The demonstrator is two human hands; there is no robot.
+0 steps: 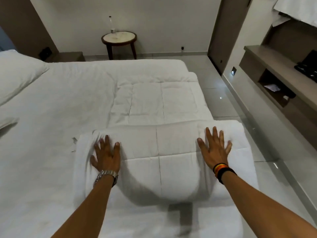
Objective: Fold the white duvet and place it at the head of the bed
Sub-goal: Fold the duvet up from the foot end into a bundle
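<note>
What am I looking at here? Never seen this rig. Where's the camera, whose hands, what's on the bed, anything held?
There is no robot: a person wears one wide-angle camera on the head, looking forward and down, so the only picture is their own view. The left hand, with a metal watch, and the right hand, with a striped wristband, lie flat with fingers spread on a white duvet. The duvet is partly folded or rolled on the bed. Neither hand grips anything; they press on it. A pillow lies at far left. Beyond the bed stands a round side table with a bottle.
</note>
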